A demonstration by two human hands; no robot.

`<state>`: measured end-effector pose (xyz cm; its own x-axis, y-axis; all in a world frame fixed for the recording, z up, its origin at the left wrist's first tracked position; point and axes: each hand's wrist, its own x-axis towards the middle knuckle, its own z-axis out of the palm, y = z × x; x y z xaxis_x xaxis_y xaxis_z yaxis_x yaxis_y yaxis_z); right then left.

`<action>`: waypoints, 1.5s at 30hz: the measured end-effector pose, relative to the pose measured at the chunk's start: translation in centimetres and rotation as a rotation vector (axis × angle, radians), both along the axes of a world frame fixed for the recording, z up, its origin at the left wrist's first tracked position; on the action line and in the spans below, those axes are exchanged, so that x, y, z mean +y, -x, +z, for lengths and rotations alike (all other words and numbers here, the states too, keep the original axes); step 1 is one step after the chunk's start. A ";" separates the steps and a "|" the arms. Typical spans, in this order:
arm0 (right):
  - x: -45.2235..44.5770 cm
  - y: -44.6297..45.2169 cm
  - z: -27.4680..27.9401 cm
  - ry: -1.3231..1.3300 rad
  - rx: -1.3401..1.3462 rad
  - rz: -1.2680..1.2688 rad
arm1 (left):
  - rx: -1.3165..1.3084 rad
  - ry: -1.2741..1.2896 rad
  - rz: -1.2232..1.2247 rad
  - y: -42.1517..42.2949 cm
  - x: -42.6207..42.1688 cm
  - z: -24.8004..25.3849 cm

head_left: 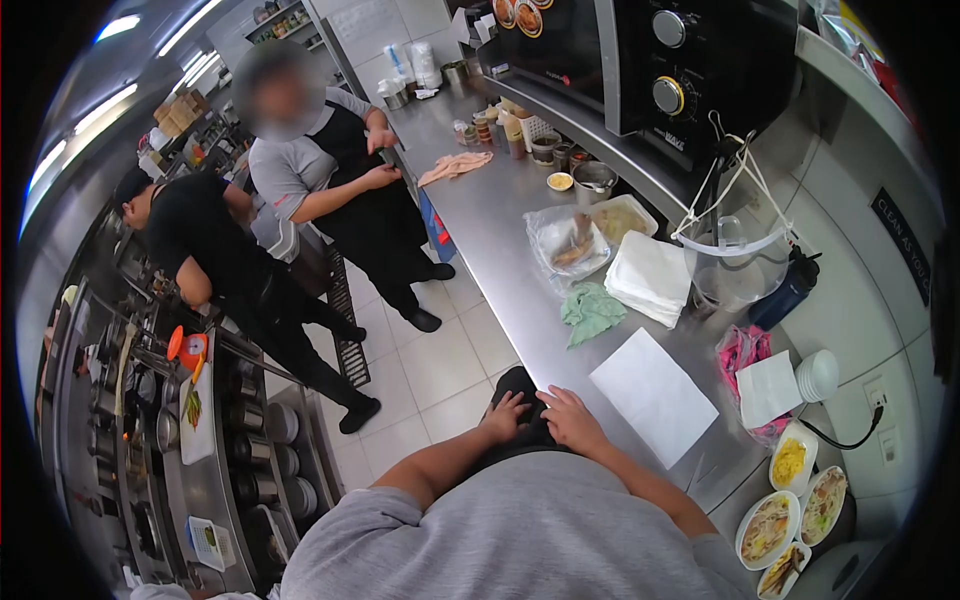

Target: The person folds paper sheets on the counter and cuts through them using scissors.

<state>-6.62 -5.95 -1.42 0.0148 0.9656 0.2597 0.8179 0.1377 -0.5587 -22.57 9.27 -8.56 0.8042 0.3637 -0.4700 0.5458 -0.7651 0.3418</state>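
Observation:
My left hand [506,414] rests in front of my waist over dark clothing, its fingers apart and nothing in it. At the steel counter's [470,220] front edge is my right hand [570,416], fingers stretched out, holding nothing; whether it touches the edge I cannot tell. A blank white paper sheet [655,395] lies flat on the counter just right of that hand. Beyond it are a crumpled green cloth [592,312], a stack of white napkins [648,278] and a clear plastic bag [568,245] with food inside.
Two people stand across the aisle, one facing the counter [345,180], one bent at the stove side [230,240]. A black microwave [660,70] sits on a shelf above the counter. Several food dishes [768,530] stand at lower right. Left, a cutting board [198,415] holds vegetables.

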 end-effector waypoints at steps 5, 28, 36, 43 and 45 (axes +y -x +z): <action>-0.1 -0.4 2.0 0.109 0.472 -0.207 | -0.016 0.109 0.218 -1.4 1.4 3.1; -6.8 -2.2 15.7 -0.189 0.904 -0.329 | -0.449 2.111 0.913 -5.3 -6.6 23.9; -6.3 -2.3 15.9 -0.257 0.848 -0.350 | -0.425 2.244 0.928 -5.7 -6.5 23.8; -6.5 -2.2 15.7 -0.251 0.877 -0.360 | -0.433 2.234 0.978 -5.7 -6.9 23.9; -6.4 -2.2 16.0 -0.249 0.892 -0.355 | -0.440 2.211 0.992 -5.7 -7.0 23.8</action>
